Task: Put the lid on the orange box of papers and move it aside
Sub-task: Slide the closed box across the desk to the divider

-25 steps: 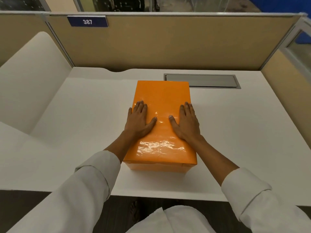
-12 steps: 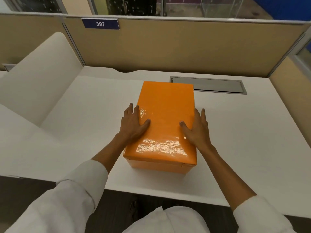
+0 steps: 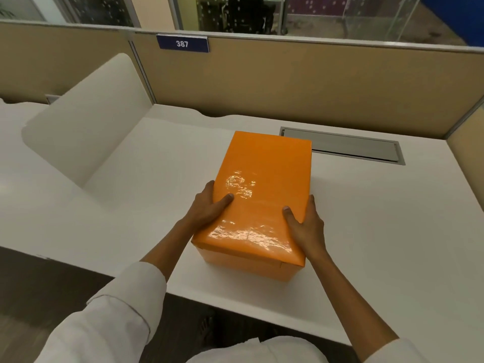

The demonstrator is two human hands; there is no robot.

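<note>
The orange box [image 3: 262, 195] stands on the white desk [image 3: 379, 231] with its glossy orange lid [image 3: 264, 166] fitted over the top, so the papers inside are hidden. My left hand [image 3: 209, 208] clasps the box's left side, thumb lying on the lid and fingers down the wall. My right hand [image 3: 306, 224] clasps the right side the same way, thumb on the lid near the front corner. The box's near end points slightly to the right.
A grey cable hatch [image 3: 343, 148] is set into the desk just behind the box. Tan partition walls [image 3: 288, 82] close the back and right. A white curved divider [image 3: 86, 127] rises on the left. The desk's front edge runs close below the box.
Both hands slid off the top of the lid outward to the box's sides and now grip it. The view has shifted so the box appears further right and turned slightly.
</note>
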